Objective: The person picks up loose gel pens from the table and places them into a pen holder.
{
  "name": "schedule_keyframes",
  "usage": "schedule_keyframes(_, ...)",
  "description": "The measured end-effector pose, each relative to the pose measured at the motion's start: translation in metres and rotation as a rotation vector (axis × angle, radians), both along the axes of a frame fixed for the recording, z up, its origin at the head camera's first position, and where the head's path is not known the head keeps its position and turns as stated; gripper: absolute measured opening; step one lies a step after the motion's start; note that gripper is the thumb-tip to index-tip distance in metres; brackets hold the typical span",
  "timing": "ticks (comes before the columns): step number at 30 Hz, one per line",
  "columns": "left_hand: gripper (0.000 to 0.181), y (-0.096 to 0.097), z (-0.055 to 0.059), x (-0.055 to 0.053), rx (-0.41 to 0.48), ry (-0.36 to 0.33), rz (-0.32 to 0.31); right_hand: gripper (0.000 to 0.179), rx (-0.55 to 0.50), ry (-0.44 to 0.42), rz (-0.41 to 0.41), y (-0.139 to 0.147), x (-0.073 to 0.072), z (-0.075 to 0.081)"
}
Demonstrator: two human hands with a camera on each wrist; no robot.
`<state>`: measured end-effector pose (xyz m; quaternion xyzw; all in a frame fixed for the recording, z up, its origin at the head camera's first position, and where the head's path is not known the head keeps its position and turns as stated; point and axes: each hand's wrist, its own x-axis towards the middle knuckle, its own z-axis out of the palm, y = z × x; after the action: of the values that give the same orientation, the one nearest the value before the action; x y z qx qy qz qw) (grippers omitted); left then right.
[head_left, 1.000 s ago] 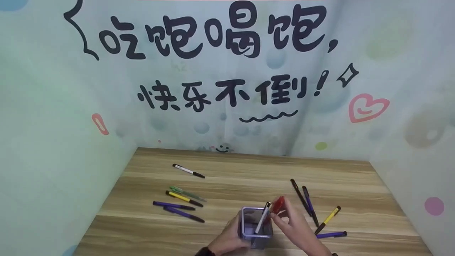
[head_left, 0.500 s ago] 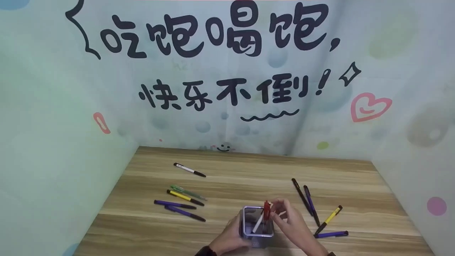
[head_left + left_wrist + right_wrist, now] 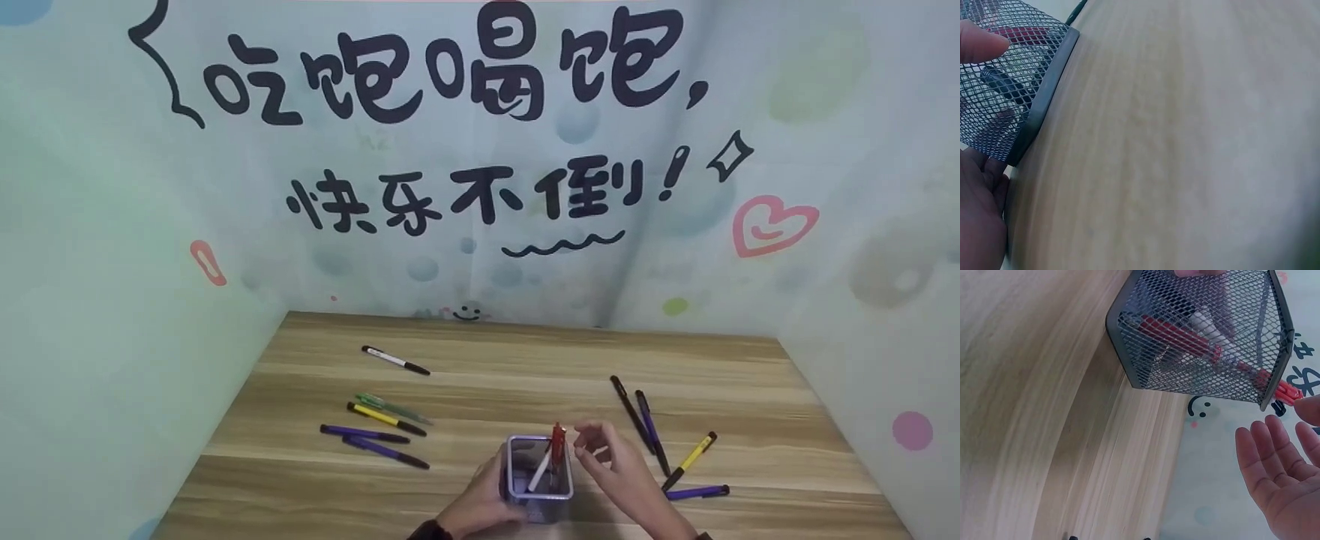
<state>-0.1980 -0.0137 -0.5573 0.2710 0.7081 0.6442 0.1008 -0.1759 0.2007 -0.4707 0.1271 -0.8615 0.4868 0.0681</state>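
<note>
A square mesh pen holder point(image 3: 544, 511) stands upright near the front of the table, and my left hand point(image 3: 480, 495) grips it from the left side. In the left wrist view, the thumb point(image 3: 982, 44) presses against the mesh wall. A red pen point(image 3: 558, 448) leans inside at the holder's right rim, its top poking out. Beside it a white pen point(image 3: 538, 474) slants within the holder. My right hand point(image 3: 619, 469) hovers just right of the red pen's top, fingers relaxed and holding nothing. Through the mesh in the right wrist view, the red pen point(image 3: 1179, 336) lies along the wall.
To the left lie a white pen point(image 3: 396, 360), a green pen point(image 3: 394, 409), a yellow pen point(image 3: 386, 418) and two blue pens point(image 3: 386, 451). Right of my hand are a black pen point(image 3: 631, 412), a yellow pen point(image 3: 691, 459) and two blue pens point(image 3: 697, 493). Printed cloth walls enclose the table.
The red pen has gone from the right hand's pinch into the holder and now leans there. The right fingers have let go and drawn slightly away. The left hand keeps its hold.
</note>
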Motion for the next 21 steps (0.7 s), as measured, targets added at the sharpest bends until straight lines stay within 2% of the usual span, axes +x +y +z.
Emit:
schedule_keyframes(6, 0.089, 0.002, 0.0, -0.001, 0.011, -0.039, -0.017, 0.024, 0.008, -0.065, -0.047, 0.013, -0.003, -0.003)
schedule_keyframes(13, 0.089, -0.001, 0.001, 0.001, -0.06, 0.029, 0.009, 0.025, 0.121, -0.082, -0.147, 0.032, -0.01, -0.007)
schedule_keyframes(17, 0.09, -0.001, 0.002, 0.002, -0.074, 0.012, 0.016, 0.031, 0.172, -0.143, -0.206, 0.047, -0.014, -0.012)
schedule_keyframes(21, 0.091, -0.001, 0.002, 0.002, -0.07, -0.009, 0.018, 0.038, 0.271, -0.185, -0.264, 0.065, -0.016, -0.018)
